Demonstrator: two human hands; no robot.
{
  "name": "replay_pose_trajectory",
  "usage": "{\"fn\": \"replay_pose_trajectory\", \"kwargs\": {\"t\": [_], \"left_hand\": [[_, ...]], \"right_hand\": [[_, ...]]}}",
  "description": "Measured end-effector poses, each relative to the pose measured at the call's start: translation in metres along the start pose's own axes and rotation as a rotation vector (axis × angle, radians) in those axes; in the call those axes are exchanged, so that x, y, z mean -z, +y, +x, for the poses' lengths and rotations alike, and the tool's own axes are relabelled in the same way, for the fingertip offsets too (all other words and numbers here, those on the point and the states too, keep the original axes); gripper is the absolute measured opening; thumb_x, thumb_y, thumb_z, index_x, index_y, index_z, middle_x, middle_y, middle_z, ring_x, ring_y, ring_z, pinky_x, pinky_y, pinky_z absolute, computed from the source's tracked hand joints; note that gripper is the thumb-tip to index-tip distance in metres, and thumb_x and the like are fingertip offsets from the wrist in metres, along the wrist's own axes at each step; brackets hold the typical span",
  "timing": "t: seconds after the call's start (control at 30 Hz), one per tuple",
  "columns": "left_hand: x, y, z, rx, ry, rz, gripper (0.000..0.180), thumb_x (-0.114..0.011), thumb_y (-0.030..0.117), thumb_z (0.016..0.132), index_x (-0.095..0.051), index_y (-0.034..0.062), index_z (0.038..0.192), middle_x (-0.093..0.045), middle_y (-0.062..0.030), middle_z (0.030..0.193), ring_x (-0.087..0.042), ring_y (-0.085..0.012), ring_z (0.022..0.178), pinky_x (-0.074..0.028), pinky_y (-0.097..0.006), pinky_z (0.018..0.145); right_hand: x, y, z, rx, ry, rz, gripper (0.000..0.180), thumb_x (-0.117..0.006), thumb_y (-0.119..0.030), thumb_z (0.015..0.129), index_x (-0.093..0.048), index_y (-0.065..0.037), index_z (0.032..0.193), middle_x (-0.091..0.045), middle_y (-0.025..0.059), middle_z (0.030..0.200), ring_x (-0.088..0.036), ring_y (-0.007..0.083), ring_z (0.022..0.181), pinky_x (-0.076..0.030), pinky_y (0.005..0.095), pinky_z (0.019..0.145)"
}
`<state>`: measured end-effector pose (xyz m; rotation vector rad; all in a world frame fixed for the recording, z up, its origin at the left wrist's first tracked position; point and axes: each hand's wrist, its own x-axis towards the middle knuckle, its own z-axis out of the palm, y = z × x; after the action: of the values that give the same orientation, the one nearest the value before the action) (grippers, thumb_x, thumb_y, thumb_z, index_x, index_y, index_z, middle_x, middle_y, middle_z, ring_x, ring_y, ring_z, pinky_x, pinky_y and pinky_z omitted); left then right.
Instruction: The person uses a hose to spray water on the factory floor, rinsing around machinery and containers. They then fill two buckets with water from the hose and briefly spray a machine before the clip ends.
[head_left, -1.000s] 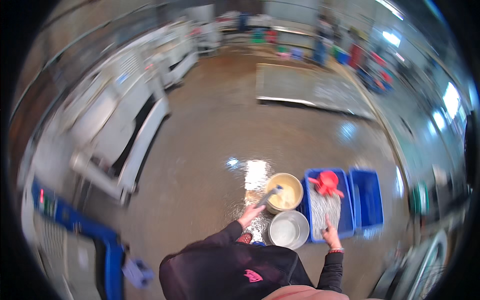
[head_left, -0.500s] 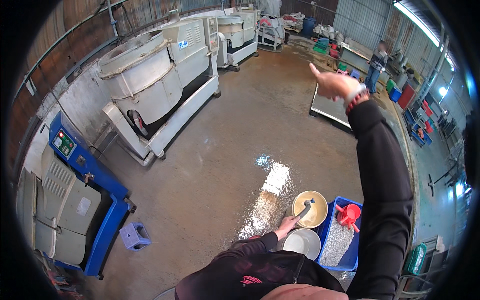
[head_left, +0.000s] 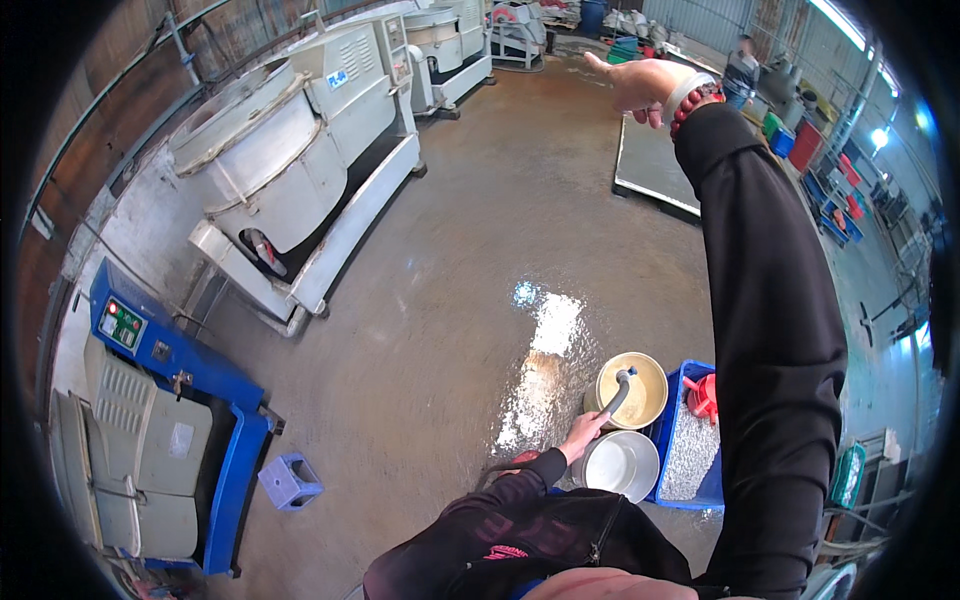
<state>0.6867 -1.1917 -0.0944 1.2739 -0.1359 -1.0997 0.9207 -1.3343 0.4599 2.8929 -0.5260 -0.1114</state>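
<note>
My left hand (head_left: 580, 437) is wrapped round a grey hose (head_left: 618, 398), whose bent end reaches into a cream-coloured bucket (head_left: 657, 375). Just nearer to me stands a whitish bucket (head_left: 622, 467); its inside looks pale, and I cannot tell what it holds. My right hand (head_left: 648, 88) is raised far out in front with the arm stretched. Its index finger points forward and left, the other fingers hang partly bent, and nothing is in it. Beside the buckets lies a blue crate (head_left: 664, 432) with whitish granules (head_left: 690, 462) and red scoops (head_left: 703, 398), partly hidden by my right arm.
Large grey drum machines (head_left: 255, 150) line the left wall. A blue-framed machine (head_left: 225, 500) and a small blue stool (head_left: 290, 482) stand at the lower left. The floor shines wet near the buckets. A flat metal platform (head_left: 655, 165) lies ahead; another person (head_left: 740, 72) stands beyond it.
My view has tilted down and shifted slightly. My right hand has dropped its pointing finger to a flatter angle, swinging left a little. The left hand keeps its grip on the hose.
</note>
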Motion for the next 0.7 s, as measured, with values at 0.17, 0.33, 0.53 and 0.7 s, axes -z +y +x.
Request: {"fn": "replay_pose_trajectory", "kwargs": {"t": [0.17,0.33,0.53,0.7], "left_hand": [[-0.002,0.003,0.001,0.023,-0.035,0.068,0.028,-0.058,0.031,0.085,-0.061,0.0027,0.084,-0.045,0.0034,0.058,-0.040,-0.0051,0.051,-0.030,-0.023,0.046],[-0.005,0.001,0.007,0.065,-0.089,0.034,0.028,-0.058,0.034,0.085,-0.059,0.0067,0.080,-0.046,0.0054,0.058,-0.042,-0.0044,0.052,-0.033,-0.021,0.048],[-0.012,0.002,0.005,0.057,-0.101,0.098,0.032,-0.062,0.036,0.081,-0.060,0.0040,0.082,-0.044,0.0055,0.060,-0.038,-0.0037,0.052,-0.028,-0.022,0.045],[-0.015,0.008,-0.007,0.022,-0.148,0.100,0.035,-0.065,0.039,0.077,-0.060,0.0047,0.085,-0.049,0.0055,0.064,-0.042,-0.0049,0.055,-0.031,-0.022,0.048]], "right_hand": [[-0.034,0.031,0.015,0.212,0.608,-0.168,0.078,-0.042,-0.002,0.075,-0.006,-0.019,0.142,-0.061,0.0167,0.078,-0.060,0.0281,0.057,-0.049,0.0364,0.051],[-0.045,0.052,0.016,0.027,0.108,-0.059,0.071,-0.039,-0.006,0.080,-0.009,-0.025,0.142,-0.059,0.0096,0.069,-0.058,0.0175,0.051,-0.047,0.0306,0.043],[-0.031,0.014,-0.018,0.042,0.063,-0.008,0.044,-0.047,-0.019,0.089,-0.039,-0.025,0.132,-0.060,0.0033,0.086,-0.054,0.0131,0.064,-0.045,0.0295,0.060],[-0.023,-0.023,-0.036,0.024,-0.097,-0.101,0.067,-0.044,-0.020,0.084,-0.011,-0.016,0.142,-0.059,0.0126,0.104,-0.058,0.0217,0.094,-0.047,0.0320,0.078]]}}
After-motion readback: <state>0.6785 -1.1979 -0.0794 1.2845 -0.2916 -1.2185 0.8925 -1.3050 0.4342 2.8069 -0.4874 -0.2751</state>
